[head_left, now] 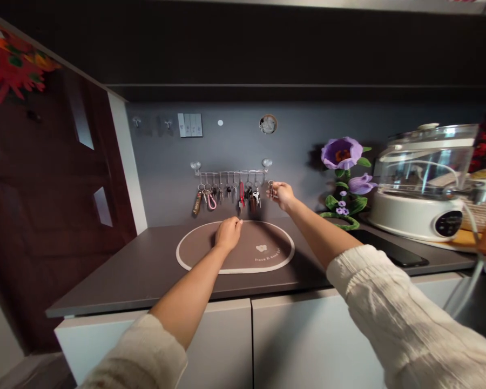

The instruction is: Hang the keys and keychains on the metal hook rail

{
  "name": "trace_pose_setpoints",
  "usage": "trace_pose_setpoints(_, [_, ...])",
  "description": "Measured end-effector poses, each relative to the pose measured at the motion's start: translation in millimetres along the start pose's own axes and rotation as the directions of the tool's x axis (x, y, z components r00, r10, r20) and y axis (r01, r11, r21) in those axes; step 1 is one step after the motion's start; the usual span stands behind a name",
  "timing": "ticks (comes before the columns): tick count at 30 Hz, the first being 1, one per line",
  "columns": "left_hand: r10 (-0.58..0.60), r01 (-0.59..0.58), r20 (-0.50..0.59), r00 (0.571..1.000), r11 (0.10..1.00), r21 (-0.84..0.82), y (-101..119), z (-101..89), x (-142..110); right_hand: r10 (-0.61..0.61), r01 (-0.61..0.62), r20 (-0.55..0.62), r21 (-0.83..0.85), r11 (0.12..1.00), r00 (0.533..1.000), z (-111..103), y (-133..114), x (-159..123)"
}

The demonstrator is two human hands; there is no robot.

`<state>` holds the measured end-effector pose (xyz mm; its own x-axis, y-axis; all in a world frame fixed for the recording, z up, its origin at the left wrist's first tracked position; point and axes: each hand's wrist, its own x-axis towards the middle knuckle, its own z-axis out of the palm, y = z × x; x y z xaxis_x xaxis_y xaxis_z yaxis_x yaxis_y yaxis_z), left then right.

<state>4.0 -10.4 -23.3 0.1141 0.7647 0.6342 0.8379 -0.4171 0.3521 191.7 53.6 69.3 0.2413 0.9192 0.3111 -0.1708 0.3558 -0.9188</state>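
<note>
My right hand (pixel 283 195) pinches a key ring (pixel 271 189) just past the right end of a clear hook rack (pixel 230 173) on the grey wall. Whether the ring still touches a hook I cannot tell. Several bunches of keys hang along the rack, among them one with a pink loop (pixel 211 201), one with a red strap (pixel 241 193) and one with a brown tag (pixel 196 203). Lower down, my left hand (pixel 228 232) is closed over the oval brown mat (pixel 202 251). Its fingers face away, so anything inside them is hidden.
Purple knitted flowers (pixel 342 154) stand to the right, beside a white appliance with a clear top (pixel 417 208). A black phone (pixel 392 248) lies on the dark counter (pixel 133 270). A dark cabinet (pixel 243 48) overhangs above; a reddish-brown door (pixel 60 216) is at left.
</note>
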Motion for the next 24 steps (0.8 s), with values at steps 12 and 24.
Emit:
trace_pose_setpoints(12, [-0.007, 0.008, -0.013, 1.000, 0.999, 0.032, -4, 4.0, 2, -0.003, -0.001, -0.046, -0.073, 0.997, 0.999, 16, -7, 33])
trace_pose_setpoints(24, [-0.016, 0.017, -0.011, 1.000, 0.999, 0.036, -4, 3.7, 2, -0.019, 0.015, -0.063, -0.069, 0.998, 0.998, 15, 12, 43])
